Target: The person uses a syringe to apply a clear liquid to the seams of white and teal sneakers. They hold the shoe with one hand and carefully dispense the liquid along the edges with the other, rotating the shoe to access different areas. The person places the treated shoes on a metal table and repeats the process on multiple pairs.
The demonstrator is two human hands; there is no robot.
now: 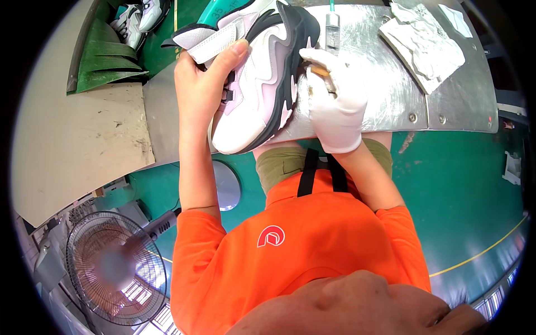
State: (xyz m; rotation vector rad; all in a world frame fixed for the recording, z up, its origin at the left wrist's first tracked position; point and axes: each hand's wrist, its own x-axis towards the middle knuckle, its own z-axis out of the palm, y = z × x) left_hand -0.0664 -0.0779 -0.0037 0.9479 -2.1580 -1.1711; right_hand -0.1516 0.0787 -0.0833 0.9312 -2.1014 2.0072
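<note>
My bare left hand (207, 84) is closed around the upper of a white, lilac and black sneaker (262, 72), its thumb pressed near the white strap. The sneaker is tilted on its side at the table's near edge, toe toward me and chunky dark sole facing right. Inside its opening sits a teal shoe last (219, 12). Beside the sole, my right hand (338, 100) wears a white glove. Its fingers are curled round a small tan, stick-like thing (320, 71), whose kind I cannot make out. Just beyond that hand lies a clear tube-shaped container (332, 32) with a teal stem.
A crumpled white cloth (424, 50) lies on a board at the right of the metal table (402, 109). More sneakers (131, 25) stand beyond green flaps (109, 61) at the far left. A beige panel (84, 128) adjoins the table; a fan (116, 268) stands lower left.
</note>
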